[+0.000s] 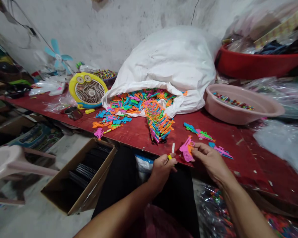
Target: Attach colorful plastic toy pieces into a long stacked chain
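My right hand (208, 160) pinches a pink plastic toy gun (187, 150) with an orange piece behind it, just over the table's front edge. My left hand (162, 168) is closed to the left of it. A small yellow piece (169, 157) shows at its fingertips; whether it is gripped or wrapped round a finger I cannot tell. A white strip (173, 147) lies just beyond. Ahead, a dense row of coloured plastic pieces (159, 120) stands in a black holder. Loose plastic pieces (201, 134) lie right of it, and more loose pieces (111, 119) left.
A large white sack (173, 62) spills coloured pieces onto the red table (136, 137). A pink basin (238, 109) and a red basin (260, 64) stand right. Left are a yellow fan (89, 91) and a metal cup (73, 113). A cardboard box (84, 198) sits below.
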`<state>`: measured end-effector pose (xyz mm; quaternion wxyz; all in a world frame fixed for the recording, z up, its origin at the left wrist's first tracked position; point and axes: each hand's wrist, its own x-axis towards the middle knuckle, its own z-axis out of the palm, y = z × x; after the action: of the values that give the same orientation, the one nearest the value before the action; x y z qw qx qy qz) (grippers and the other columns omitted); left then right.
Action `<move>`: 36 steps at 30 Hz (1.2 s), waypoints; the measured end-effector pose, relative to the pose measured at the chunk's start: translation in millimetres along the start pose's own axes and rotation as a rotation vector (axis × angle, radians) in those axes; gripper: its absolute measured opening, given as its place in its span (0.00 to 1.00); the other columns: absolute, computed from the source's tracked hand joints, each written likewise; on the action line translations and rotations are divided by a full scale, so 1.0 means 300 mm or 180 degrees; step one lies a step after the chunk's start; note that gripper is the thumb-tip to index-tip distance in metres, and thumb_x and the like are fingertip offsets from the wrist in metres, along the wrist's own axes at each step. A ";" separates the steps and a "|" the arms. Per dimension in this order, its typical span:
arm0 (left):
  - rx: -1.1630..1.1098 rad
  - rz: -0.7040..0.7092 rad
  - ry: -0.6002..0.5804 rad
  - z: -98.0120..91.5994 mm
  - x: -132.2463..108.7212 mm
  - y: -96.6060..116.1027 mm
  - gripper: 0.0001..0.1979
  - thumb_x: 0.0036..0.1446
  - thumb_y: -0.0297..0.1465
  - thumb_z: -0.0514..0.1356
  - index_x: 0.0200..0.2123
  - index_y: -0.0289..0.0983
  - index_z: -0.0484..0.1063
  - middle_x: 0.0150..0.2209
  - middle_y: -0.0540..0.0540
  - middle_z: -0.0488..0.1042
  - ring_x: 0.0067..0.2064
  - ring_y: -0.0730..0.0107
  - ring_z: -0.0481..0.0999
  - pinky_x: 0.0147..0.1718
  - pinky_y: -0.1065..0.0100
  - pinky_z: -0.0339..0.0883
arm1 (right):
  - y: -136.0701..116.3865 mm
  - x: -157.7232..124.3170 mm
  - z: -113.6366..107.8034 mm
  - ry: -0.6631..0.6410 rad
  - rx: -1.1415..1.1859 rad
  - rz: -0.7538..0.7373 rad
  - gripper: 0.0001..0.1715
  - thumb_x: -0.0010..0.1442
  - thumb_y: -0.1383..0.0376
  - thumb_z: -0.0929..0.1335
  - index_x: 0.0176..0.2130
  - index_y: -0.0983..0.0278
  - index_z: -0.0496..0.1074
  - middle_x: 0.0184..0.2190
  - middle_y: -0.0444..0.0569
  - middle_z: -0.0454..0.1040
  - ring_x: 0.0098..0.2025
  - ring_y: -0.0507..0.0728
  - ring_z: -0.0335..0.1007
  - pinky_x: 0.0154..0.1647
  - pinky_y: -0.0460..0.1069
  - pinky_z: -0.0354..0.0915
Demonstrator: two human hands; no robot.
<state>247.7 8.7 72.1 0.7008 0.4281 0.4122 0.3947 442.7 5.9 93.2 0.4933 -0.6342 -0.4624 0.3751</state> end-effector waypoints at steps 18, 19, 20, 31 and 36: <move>0.0358 0.0643 -0.0322 -0.025 -0.027 0.009 0.16 0.56 0.41 0.63 0.25 0.35 0.68 0.23 0.52 0.68 0.25 0.77 0.64 0.26 0.73 0.54 | 0.000 -0.200 0.157 0.0096 0.0780 0.0025 0.17 0.55 0.53 0.73 0.40 0.62 0.76 0.32 0.45 0.74 0.33 0.52 0.67 0.31 0.45 0.65; 0.0496 0.0708 -0.0194 -0.027 -0.027 0.011 0.16 0.55 0.40 0.64 0.24 0.35 0.67 0.22 0.53 0.66 0.24 0.78 0.62 0.25 0.73 0.53 | -0.010 -0.204 0.154 0.0197 0.0707 -0.0012 0.18 0.56 0.53 0.73 0.41 0.61 0.76 0.34 0.45 0.75 0.34 0.53 0.67 0.32 0.45 0.65; 0.0633 0.0782 -0.0097 -0.031 -0.028 0.014 0.16 0.55 0.39 0.65 0.23 0.35 0.67 0.22 0.54 0.64 0.24 0.78 0.60 0.25 0.73 0.52 | -0.019 -0.208 0.152 0.0285 0.0618 -0.0047 0.18 0.56 0.53 0.73 0.41 0.61 0.76 0.34 0.45 0.75 0.35 0.53 0.68 0.32 0.45 0.66; 0.1563 0.1679 -0.0074 -0.054 -0.046 0.037 0.16 0.60 0.31 0.58 0.21 0.36 0.59 0.22 0.55 0.56 0.27 0.76 0.57 0.28 0.70 0.49 | -0.071 -0.251 0.194 0.0417 -0.0082 -0.0453 0.17 0.58 0.54 0.71 0.42 0.62 0.77 0.35 0.46 0.77 0.36 0.54 0.70 0.39 0.48 0.66; 0.1773 0.1743 -0.0122 -0.064 -0.046 0.040 0.15 0.61 0.30 0.58 0.22 0.36 0.60 0.23 0.54 0.57 0.28 0.75 0.60 0.29 0.71 0.49 | -0.063 -0.248 0.186 0.0373 -0.0329 -0.0643 0.15 0.60 0.55 0.70 0.42 0.62 0.76 0.35 0.46 0.75 0.36 0.54 0.70 0.40 0.48 0.65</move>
<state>222.9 5.3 80.9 0.4340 0.7034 0.3608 0.4320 365.0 -48.0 100.1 0.5214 -0.6298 -0.5130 0.2615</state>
